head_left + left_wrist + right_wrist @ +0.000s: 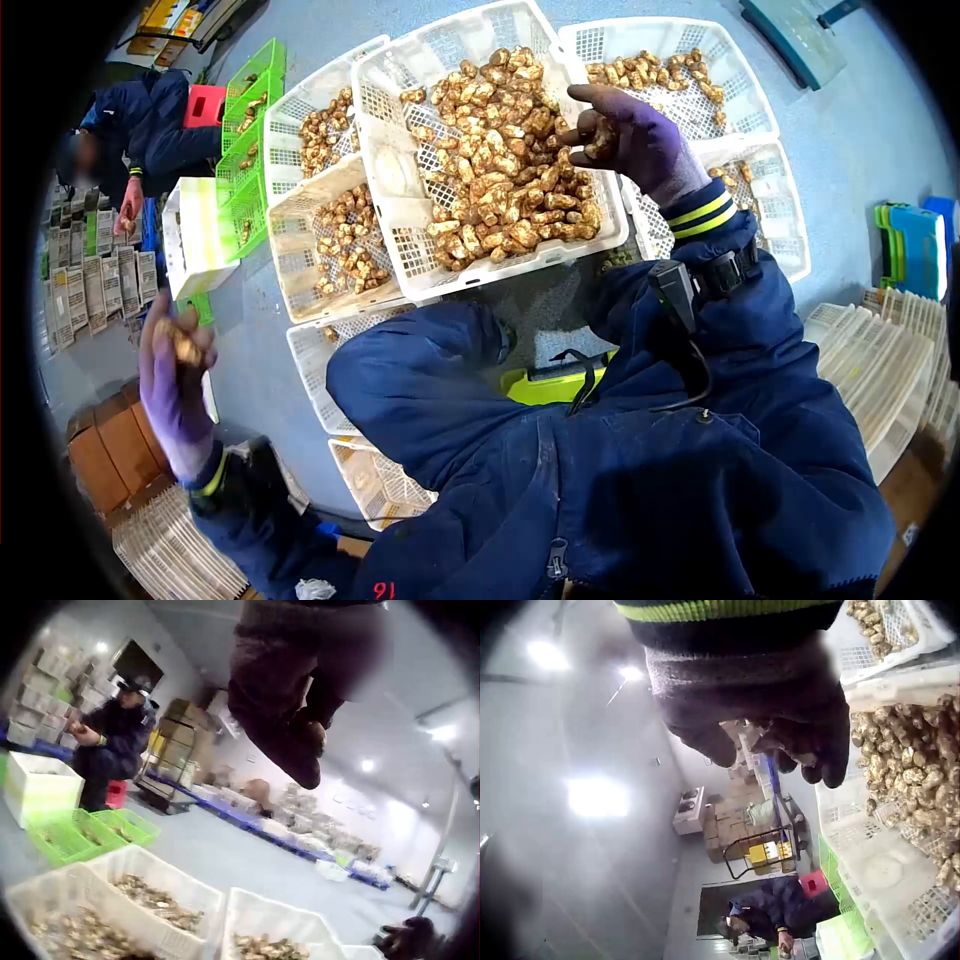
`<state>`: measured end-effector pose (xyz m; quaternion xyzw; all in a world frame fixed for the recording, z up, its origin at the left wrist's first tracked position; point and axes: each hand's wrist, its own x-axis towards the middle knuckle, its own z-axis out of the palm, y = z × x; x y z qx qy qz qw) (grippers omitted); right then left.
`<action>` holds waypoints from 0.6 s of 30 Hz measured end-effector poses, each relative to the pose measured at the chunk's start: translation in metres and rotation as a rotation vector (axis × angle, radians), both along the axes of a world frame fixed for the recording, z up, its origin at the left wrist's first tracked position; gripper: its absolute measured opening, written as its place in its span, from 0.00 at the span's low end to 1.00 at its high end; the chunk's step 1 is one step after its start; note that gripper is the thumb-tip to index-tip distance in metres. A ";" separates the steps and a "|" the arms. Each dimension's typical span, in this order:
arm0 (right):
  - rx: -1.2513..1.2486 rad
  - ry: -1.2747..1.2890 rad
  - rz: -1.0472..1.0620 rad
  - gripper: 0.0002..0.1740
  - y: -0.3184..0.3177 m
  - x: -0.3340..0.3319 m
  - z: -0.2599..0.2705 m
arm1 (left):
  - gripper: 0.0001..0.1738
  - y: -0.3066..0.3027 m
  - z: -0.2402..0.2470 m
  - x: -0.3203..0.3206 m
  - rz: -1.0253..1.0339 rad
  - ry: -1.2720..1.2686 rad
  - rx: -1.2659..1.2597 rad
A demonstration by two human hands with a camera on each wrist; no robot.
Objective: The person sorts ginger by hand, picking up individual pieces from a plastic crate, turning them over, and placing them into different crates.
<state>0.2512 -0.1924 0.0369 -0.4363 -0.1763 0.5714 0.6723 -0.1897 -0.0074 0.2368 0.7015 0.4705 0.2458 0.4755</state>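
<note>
Stubby brown-and-cream pieces, like mushrooms or tubers point(500, 160), lie heaped in a large white plastic crate point(400, 265) before the person's knees. Above its right edge, the gloved right hand point(645, 145) holds one such piece point(603, 140) against the palm with curled fingers, while thumb and forefinger spread apart. Out to the left, the gloved left hand point(172, 385) grips another piece point(187, 347), slightly blurred, well away from the heap. In the left wrist view the left hand point(277, 697) looms dark overhead with a sliver of its piece point(319, 736) showing between the fingers.
Smaller white crates point(665, 30) with sorted pieces flank the big one on both sides. Green baskets point(262, 150) and a white box point(195, 235) stand to the left, near another seated person point(150, 110). Stacked white trays point(870, 350) and cardboard boxes point(115, 450) lie at the sides.
</note>
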 end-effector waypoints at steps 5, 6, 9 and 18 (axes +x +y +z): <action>-0.343 -0.394 -0.041 0.21 0.011 0.006 -0.002 | 0.27 0.023 -0.113 0.102 0.004 -0.408 -0.344; -0.468 -0.524 -0.005 0.21 0.016 0.001 0.002 | 0.25 0.037 -0.140 0.103 -0.117 -0.504 -0.421; -0.572 -0.715 0.111 0.15 0.025 -0.006 -0.020 | 0.25 0.045 -0.186 0.110 -0.015 -0.305 -0.178; -0.463 -1.524 0.389 0.19 0.095 -0.041 -0.053 | 0.28 0.072 -0.230 0.115 0.355 -0.268 0.199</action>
